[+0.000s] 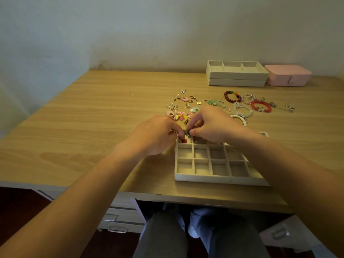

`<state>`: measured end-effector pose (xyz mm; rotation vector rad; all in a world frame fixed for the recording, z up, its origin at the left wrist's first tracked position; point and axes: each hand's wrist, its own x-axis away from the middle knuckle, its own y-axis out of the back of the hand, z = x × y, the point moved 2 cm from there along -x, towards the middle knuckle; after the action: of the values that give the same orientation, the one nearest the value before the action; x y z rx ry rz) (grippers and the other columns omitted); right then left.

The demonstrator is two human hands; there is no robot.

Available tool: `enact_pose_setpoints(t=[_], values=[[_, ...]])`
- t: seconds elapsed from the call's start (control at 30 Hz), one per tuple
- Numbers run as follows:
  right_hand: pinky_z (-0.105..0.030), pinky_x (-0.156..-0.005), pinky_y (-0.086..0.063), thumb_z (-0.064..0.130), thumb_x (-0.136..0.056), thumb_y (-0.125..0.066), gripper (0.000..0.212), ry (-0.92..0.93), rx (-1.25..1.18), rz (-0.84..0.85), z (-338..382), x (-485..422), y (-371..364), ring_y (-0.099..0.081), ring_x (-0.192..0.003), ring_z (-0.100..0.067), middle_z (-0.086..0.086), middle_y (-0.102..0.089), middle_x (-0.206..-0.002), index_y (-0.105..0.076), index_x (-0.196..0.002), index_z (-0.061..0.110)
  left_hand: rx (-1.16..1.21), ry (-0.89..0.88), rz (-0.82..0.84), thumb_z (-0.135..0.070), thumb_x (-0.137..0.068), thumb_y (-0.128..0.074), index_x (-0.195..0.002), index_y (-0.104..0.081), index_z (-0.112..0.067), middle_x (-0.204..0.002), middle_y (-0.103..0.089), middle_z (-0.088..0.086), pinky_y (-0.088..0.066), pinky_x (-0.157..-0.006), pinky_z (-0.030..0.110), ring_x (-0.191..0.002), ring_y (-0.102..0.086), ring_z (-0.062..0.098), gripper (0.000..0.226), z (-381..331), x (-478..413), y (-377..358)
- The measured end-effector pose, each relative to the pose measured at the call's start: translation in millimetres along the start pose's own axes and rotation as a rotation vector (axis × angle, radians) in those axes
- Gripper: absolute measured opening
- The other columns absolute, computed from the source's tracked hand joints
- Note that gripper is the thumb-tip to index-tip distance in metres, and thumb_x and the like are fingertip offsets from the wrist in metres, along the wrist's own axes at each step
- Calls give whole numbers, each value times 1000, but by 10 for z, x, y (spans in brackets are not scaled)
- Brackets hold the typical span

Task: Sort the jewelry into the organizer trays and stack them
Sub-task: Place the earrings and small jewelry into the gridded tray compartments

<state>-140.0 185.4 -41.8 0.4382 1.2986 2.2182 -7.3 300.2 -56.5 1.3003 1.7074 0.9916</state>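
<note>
Most of the job is left, judging by the head view. One gridded tray (219,178) sits at the near table (93,108) edge, and every cell in view is bare except the far-left corner one, which holds a red bead piece (184,140) and something pale beside it. Left hand (158,138) has its fingers curled at that corner cell, tips right by the red piece; can't tell if it grips it or has let go. Right hand (210,125) pinches a small dark stud (189,131) between thumb and finger, just over the same corner. Earring pile (184,107) lies loose just beyond the hands, unsorted. Bracelets (242,103) are spread to the right of it, untouched. Two more trays (236,75) are stacked at the back by the wall, the top one looking empty, with a pink box (287,75) beside them. Final stacking not yet done.
</note>
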Motion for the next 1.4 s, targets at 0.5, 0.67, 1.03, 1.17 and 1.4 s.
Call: enact_pose_setpoints(t=[0.5, 0.67, 1.03, 1.17, 1.4], values=[[-23, -65, -42, 19, -92, -73, 13, -107, 30, 81, 64, -92, 23, -56, -78, -5, 13, -65, -81, -82, -99, 25, -29, 6, 17, -16, -92, -52, -99, -77, -42, -116, -65, -10, -48, -92, 38, -109, -57, 16, 37, -8, 14, 16], [-27, -73, -51, 19, -91, -73, 13, -160, -89, 0, 23, -23, -24, -60, -86, -7, 7, -73, -93, -83, -97, 25, -26, -21, 12, -16, -92, -54, -97, -78, -40, -115, -66, -8, -48, -91, 38, -108, -58, 17, 35, -9, 10, 8], [-24, -57, -48, 28, -87, -79, 10, -145, 5, -122, 10, 51, -34, -61, -70, -7, 1, -72, -73, -83, -88, 18, -2, -10, 18, -16, -90, -52, -91, -78, -44, -113, -65, -7, -50, -90, 40, -104, -58, 18, 38, 12, -22, -5], [-21, -52, -39, 28, -88, -79, 13, -151, 2, -159, -12, 62, -72, -58, -65, -4, 6, -68, -66, -83, -81, 18, 6, -9, 22, -15, -91, -52, -91, -78, -42, -112, -65, -8, -49, -90, 40, -103, -58, 17, 38, 2, -26, -2], [-24, -55, -40, 33, -87, -80, 15, -159, -25, -160, -49, 49, -53, -58, -71, -7, 4, -68, -73, -78, -79, 20, 123, 64, -23, -14, -91, -56, -79, -75, -37, -81, -65, -8, -45, -64, 30, -69, -55, 11, 32, 7, -27, -15]])
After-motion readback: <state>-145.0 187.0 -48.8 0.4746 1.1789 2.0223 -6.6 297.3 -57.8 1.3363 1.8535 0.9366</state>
